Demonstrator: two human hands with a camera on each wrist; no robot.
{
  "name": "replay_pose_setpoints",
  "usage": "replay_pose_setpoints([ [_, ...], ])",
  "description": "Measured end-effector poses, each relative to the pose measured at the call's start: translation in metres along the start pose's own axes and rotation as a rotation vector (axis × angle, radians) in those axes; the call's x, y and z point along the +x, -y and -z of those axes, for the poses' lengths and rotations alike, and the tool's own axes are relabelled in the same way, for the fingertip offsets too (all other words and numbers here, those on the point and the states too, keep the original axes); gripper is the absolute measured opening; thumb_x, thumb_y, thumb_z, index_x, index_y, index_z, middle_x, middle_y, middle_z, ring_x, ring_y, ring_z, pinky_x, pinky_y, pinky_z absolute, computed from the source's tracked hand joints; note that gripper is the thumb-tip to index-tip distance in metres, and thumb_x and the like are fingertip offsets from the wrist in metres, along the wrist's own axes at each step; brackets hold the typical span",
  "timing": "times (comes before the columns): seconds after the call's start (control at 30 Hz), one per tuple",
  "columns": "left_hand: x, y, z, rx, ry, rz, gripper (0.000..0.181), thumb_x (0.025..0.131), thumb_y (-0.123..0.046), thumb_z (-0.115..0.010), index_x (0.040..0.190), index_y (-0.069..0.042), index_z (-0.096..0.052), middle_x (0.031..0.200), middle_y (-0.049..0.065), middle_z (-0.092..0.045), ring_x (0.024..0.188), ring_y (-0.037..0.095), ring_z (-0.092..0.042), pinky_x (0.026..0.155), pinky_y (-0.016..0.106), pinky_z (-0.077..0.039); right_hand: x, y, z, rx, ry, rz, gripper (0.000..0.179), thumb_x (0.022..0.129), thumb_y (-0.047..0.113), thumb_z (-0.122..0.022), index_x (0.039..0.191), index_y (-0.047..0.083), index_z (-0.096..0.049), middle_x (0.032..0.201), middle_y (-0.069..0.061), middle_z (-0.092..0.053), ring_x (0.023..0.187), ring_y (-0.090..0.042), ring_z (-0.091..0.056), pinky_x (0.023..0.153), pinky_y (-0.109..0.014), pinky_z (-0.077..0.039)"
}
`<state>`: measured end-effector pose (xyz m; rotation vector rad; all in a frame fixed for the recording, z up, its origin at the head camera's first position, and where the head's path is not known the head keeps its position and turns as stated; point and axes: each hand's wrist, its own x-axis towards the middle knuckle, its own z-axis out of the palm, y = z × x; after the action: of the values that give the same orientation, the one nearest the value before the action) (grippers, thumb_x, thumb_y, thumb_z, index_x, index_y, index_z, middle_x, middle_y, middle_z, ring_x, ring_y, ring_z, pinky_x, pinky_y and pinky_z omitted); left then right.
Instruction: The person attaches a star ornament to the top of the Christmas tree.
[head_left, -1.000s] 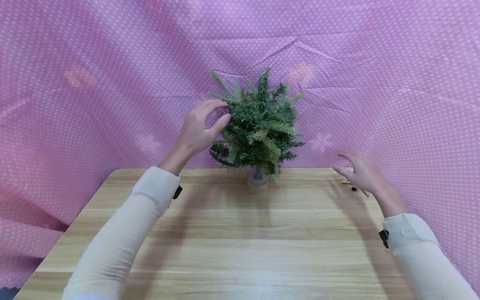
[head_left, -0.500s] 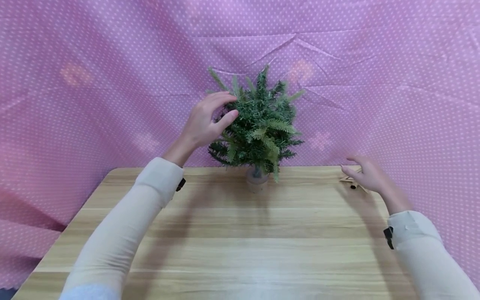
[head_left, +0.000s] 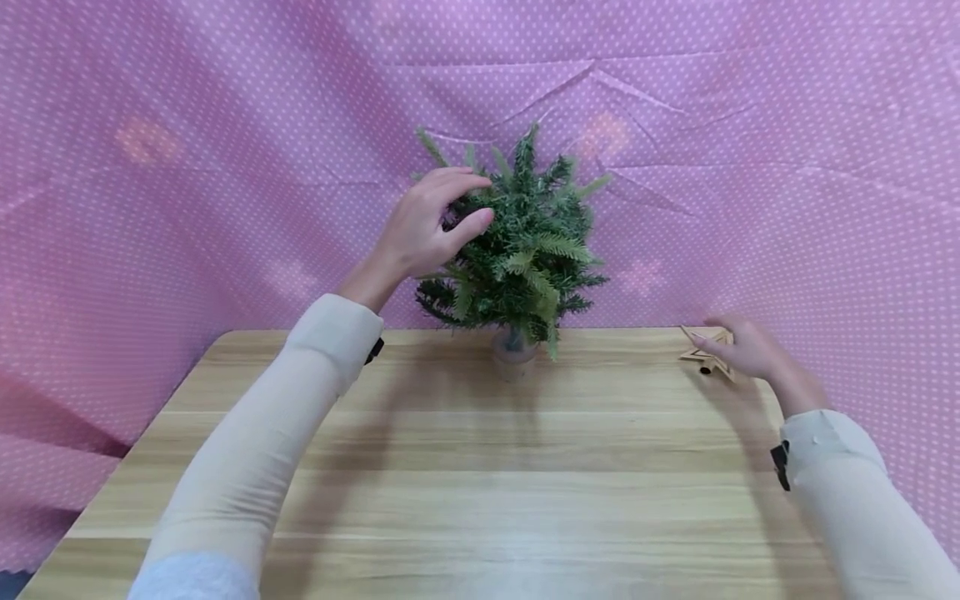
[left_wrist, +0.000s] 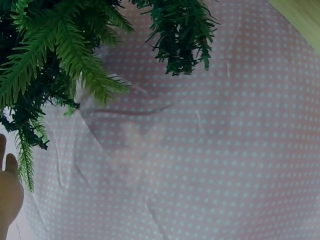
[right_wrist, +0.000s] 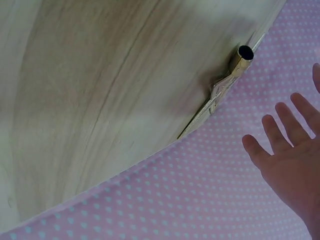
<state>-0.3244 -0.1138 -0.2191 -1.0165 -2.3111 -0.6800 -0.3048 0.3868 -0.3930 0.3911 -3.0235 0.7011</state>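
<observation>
A small artificial Christmas tree [head_left: 536,258] stands upright in a pale pot [head_left: 515,360] at the table's back middle. My left hand [head_left: 429,221] is at its upper left side, fingers and thumb apart in a loose curve, in front of the branches; touching or not, I cannot tell. In the left wrist view, green branches [left_wrist: 65,45] hang above part of that hand [left_wrist: 10,192]. At the back right lies a gold star tree topper [head_left: 696,357] with a tube [right_wrist: 241,61] at its base. My right hand [head_left: 753,348] hovers over the star, fingers spread, holding nothing, and partly hides it.
The wooden table [head_left: 480,483] has its back edge against a pink dotted cloth [head_left: 300,167], which also hangs along the left and right sides. The star lies close to the table's back right corner.
My left hand has moved right and upward, further across the tree. My right hand has moved a little right to the star, more of which now shows. Tree and star have stayed put.
</observation>
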Motion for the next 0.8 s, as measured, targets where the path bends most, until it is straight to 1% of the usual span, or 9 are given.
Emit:
replay_pose_setpoints([
  [0.13,0.003,-0.001,0.001,-0.013,0.026,0.015,0.057,0.098,-0.049,-0.054,0.141,-0.013,-0.06,0.151,0.008,-0.052,0.144,0.02,-0.038,0.121,0.047,-0.023,-0.001,-0.004,0.002,0.031,0.037,-0.044,0.065,0.106,0.035,-0.054,0.142,-0.017,-0.041,0.144,-0.045,-0.035,0.13,-0.066,-0.032,0.104,-0.078,-0.027],
  [0.27,0.006,-0.004,0.0,-0.014,0.082,0.03,0.059,0.098,-0.052,-0.053,0.146,-0.016,-0.056,0.153,0.006,-0.048,0.146,0.019,-0.035,0.121,0.049,-0.022,-0.003,-0.007,0.005,0.044,0.066,-0.065,0.068,0.106,0.038,-0.053,0.144,-0.017,-0.038,0.145,-0.045,-0.033,0.129,-0.067,-0.031,0.102,-0.079,-0.027],
  [0.4,0.008,-0.005,-0.002,0.003,0.138,0.05,0.062,0.099,-0.055,-0.051,0.15,-0.02,-0.051,0.155,0.003,-0.047,0.147,0.02,-0.034,0.121,0.051,-0.023,-0.005,-0.011,0.005,0.033,0.066,-0.071,0.069,0.105,0.038,-0.054,0.143,-0.018,-0.038,0.144,-0.045,-0.035,0.128,-0.066,-0.034,0.101,-0.079,-0.029],
  [0.47,0.01,-0.005,-0.002,0.013,0.175,0.071,0.064,0.099,-0.057,-0.05,0.152,-0.021,-0.048,0.156,0.003,-0.045,0.147,0.022,-0.033,0.121,0.053,-0.022,-0.006,-0.013,0.006,0.045,0.074,-0.079,0.07,0.105,0.038,-0.054,0.143,-0.018,-0.038,0.145,-0.045,-0.033,0.129,-0.066,-0.033,0.102,-0.079,-0.028],
  [0.6,0.013,-0.005,-0.001,0.043,0.269,0.115,0.068,0.099,-0.062,-0.048,0.155,-0.023,-0.044,0.159,0.004,-0.041,0.15,0.025,-0.027,0.122,0.055,-0.018,-0.008,-0.017,0.009,0.115,0.118,-0.135,0.073,0.105,0.039,-0.054,0.147,-0.017,-0.032,0.15,-0.046,-0.022,0.133,-0.067,-0.023,0.103,-0.08,-0.024],
  [0.7,0.015,-0.004,0.0,0.068,0.314,0.125,0.071,0.099,-0.064,-0.047,0.155,-0.022,-0.043,0.159,0.005,-0.04,0.151,0.027,-0.026,0.122,0.055,-0.017,-0.01,-0.021,0.012,0.166,0.132,-0.162,0.07,0.105,0.034,-0.056,0.148,-0.015,-0.031,0.151,-0.047,-0.017,0.134,-0.068,-0.019,0.103,-0.081,-0.022],
  [0.8,0.015,-0.004,0.0,0.089,0.331,0.124,0.072,0.099,-0.064,-0.047,0.156,-0.02,-0.042,0.159,0.007,-0.04,0.149,0.028,-0.029,0.122,0.054,-0.019,-0.012,-0.025,0.011,0.167,0.124,-0.144,0.065,0.103,0.024,-0.06,0.146,-0.017,-0.033,0.148,-0.049,-0.021,0.132,-0.069,-0.022,0.102,-0.081,-0.024],
])
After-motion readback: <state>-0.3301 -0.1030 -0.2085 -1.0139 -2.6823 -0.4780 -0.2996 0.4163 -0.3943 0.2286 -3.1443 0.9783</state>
